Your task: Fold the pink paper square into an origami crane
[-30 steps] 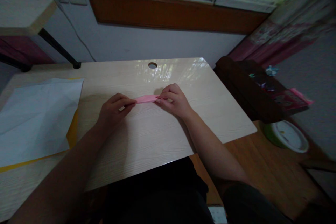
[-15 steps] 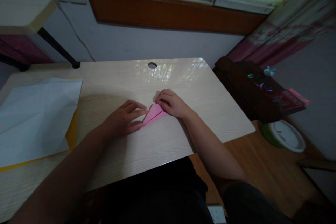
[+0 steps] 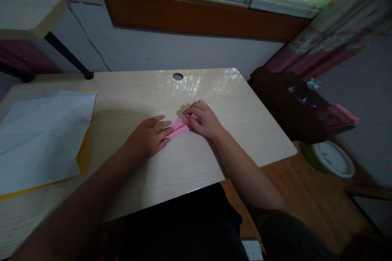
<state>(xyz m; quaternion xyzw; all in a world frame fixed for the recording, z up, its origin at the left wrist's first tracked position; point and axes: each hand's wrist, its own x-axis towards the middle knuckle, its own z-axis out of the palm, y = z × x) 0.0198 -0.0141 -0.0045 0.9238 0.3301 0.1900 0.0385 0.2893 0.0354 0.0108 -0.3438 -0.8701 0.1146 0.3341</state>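
A folded piece of pink paper (image 3: 179, 127) lies on the pale wooden desk (image 3: 196, 167), with a crease or slit running along its length. My left hand (image 3: 153, 133) rests over the paper's left end, fingers stretched out and apart, palm down. At the other end, my right hand (image 3: 202, 119) has its fingers curled and pinched on the paper's right part. Both ends of the paper are partly hidden under the fingers.
On the desk's left lies a large white sheet (image 3: 45, 134) over yellow paper (image 3: 83, 155). A raised shelf (image 3: 30, 12) on black legs stands at the back left. Near the back edge is a round hole (image 3: 178, 76). A green-and-white bin (image 3: 333, 158) is on the floor at right.
My left hand has shifted slightly onto the paper and its fingers have spread. The paper looks narrower and lies a little flatter. My right hand has moved slightly up and right.
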